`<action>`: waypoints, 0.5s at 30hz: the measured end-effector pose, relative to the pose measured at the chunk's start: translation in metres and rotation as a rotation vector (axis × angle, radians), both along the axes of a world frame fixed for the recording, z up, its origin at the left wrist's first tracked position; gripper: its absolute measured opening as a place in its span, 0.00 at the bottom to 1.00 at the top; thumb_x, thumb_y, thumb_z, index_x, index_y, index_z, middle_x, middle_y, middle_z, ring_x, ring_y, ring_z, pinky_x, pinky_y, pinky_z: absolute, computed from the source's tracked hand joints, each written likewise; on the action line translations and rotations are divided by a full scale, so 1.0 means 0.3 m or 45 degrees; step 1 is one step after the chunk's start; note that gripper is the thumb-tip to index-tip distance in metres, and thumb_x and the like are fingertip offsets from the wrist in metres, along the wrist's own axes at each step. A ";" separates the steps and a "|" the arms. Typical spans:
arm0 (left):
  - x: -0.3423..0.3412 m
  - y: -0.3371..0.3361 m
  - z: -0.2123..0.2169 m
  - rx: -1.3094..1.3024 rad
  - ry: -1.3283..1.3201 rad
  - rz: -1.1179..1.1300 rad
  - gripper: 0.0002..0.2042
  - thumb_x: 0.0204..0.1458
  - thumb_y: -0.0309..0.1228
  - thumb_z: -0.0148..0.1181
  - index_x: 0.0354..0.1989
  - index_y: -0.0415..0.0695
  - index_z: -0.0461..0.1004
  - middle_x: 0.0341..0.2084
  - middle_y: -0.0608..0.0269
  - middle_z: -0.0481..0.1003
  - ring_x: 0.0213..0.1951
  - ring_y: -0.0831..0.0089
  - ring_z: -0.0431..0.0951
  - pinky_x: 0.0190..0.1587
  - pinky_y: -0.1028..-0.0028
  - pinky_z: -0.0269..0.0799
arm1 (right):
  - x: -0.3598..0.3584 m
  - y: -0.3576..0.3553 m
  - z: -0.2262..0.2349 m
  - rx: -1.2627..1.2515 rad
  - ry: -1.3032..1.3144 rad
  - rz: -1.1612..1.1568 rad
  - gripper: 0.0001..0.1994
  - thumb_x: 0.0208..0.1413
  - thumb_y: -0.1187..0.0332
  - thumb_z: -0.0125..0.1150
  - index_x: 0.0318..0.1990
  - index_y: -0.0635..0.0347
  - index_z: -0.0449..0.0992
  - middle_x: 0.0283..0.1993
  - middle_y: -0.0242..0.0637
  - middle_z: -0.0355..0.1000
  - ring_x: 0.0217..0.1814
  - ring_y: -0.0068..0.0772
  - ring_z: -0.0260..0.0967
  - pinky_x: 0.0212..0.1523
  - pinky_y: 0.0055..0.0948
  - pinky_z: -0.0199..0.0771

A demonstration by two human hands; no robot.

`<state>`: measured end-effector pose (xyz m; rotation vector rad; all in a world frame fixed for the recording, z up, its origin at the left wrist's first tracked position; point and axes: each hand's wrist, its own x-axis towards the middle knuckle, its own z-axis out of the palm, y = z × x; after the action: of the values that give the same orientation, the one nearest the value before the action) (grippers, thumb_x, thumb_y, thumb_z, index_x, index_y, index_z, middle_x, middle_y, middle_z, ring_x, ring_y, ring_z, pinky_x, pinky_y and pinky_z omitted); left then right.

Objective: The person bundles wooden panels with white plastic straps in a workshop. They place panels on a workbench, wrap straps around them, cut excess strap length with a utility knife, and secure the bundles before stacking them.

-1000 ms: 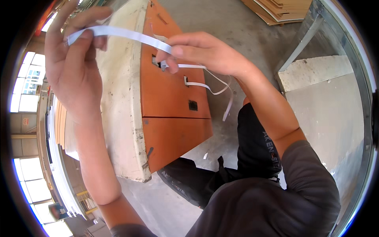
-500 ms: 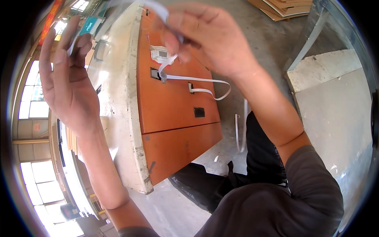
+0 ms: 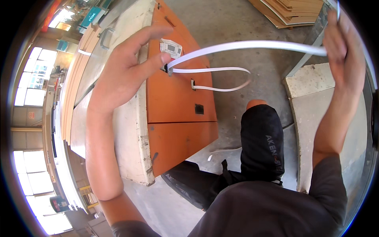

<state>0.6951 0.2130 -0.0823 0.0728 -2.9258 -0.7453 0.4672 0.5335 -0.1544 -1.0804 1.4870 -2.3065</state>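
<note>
My right hand (image 3: 342,51), at the upper right, is closed around a flat white strap (image 3: 252,44). The strap runs taut in a shallow arc from there to a small metal-edged slot in an orange cabinet (image 3: 177,100). A second length of strap makes a loop (image 3: 248,77) between this slot and another opening lower on the panel. My left hand (image 3: 126,71) reaches over the pale top edge of the cabinet with thumb and fingers apart. Its thumb tip is beside the strap at the slot; whether it touches cannot be made out.
A white label (image 3: 171,48) and a dark square opening (image 3: 199,109) are on the orange panel. Stacked boards (image 3: 290,12) lie at the far right, near a metal post (image 3: 306,59) and a pale block (image 3: 327,114). My knee (image 3: 262,134) is below the strap.
My right hand has swung from above the panel out to the far right, drawing the strap along. The left hand has moved right, towards the slot. My knee has come up into view.
</note>
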 end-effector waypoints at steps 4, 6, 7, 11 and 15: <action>-0.007 0.020 0.009 0.018 -0.144 0.044 0.21 0.56 0.33 0.58 0.59 0.42 0.70 0.58 0.60 0.71 0.63 0.66 0.66 0.67 0.67 0.54 | 0.031 0.200 -0.363 0.504 -0.161 0.125 0.12 0.62 0.58 0.57 0.35 0.57 0.73 0.18 0.19 0.59 0.17 0.12 0.51 0.18 0.16 0.48; -0.006 0.044 0.023 0.000 -0.209 0.070 0.21 0.55 0.33 0.58 0.59 0.42 0.70 0.57 0.60 0.72 0.62 0.65 0.66 0.66 0.67 0.55 | 0.137 0.238 -0.550 0.241 -0.702 0.367 0.12 0.65 0.58 0.54 0.35 0.56 0.71 0.17 0.22 0.54 0.16 0.17 0.51 0.19 0.22 0.55; -0.005 0.046 0.019 -0.017 -0.212 0.052 0.21 0.55 0.32 0.58 0.58 0.42 0.70 0.57 0.60 0.72 0.62 0.66 0.67 0.66 0.67 0.55 | 0.194 0.232 -0.622 0.102 -0.981 0.351 0.11 0.65 0.58 0.53 0.36 0.55 0.71 0.18 0.21 0.52 0.17 0.17 0.49 0.21 0.22 0.55; -0.005 0.036 -0.001 -0.050 -0.208 0.078 0.20 0.54 0.29 0.58 0.57 0.42 0.71 0.55 0.60 0.73 0.61 0.67 0.68 0.65 0.68 0.58 | 0.209 0.211 -0.635 -0.078 -0.903 0.327 0.10 0.65 0.59 0.53 0.39 0.55 0.70 0.20 0.21 0.52 0.19 0.18 0.48 0.24 0.24 0.55; -0.004 0.014 -0.038 -0.049 -0.186 0.103 0.21 0.52 0.24 0.60 0.56 0.42 0.72 0.51 0.60 0.75 0.58 0.67 0.70 0.62 0.69 0.61 | 0.077 0.267 -0.288 -0.523 -0.588 0.303 0.08 0.68 0.65 0.48 0.46 0.59 0.66 0.25 0.23 0.49 0.26 0.19 0.46 0.32 0.23 0.55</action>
<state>0.6938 0.2173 -0.0936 0.2506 -3.0515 -0.6995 0.4904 0.6135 -0.2408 -0.6803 0.7003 -2.5109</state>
